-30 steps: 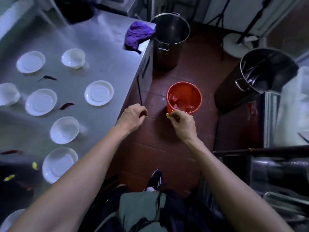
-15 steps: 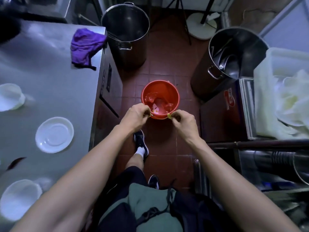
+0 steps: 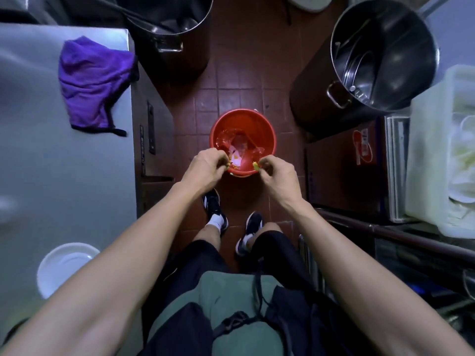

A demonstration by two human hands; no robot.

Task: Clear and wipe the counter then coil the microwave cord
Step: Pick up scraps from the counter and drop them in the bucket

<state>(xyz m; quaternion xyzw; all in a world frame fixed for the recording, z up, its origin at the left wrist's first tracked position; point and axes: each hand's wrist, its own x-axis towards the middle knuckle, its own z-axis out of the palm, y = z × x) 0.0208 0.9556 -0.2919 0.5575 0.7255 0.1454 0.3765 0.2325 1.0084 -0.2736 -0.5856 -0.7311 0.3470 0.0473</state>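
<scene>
Both hands hang over the near rim of a round red plastic bucket (image 3: 243,140) that stands on the dark red tiled floor (image 3: 231,98) at the centre of the view. The left hand (image 3: 203,167) has its grip pressed together, pinching a small yellow-orange food scrap (image 3: 227,164) at the fingertips. The right hand (image 3: 279,173) likewise has its grip pinching a small yellow-green scrap (image 3: 255,165). Inside the bucket lie crumpled clear plastic and bits of waste.

At nine o'clock runs the flat stainless steel desk (image 3: 51,176). A crumpled purple cloth (image 3: 92,83) lies on it at about ten o'clock, near the desk's edge, and a white round ceramic saucer (image 3: 65,268) sits at about eight o'clock. A tall steel stockpot (image 3: 169,21) stands at twelve o'clock, and another large steel stockpot (image 3: 385,52) holding utensils stands at two o'clock.
</scene>
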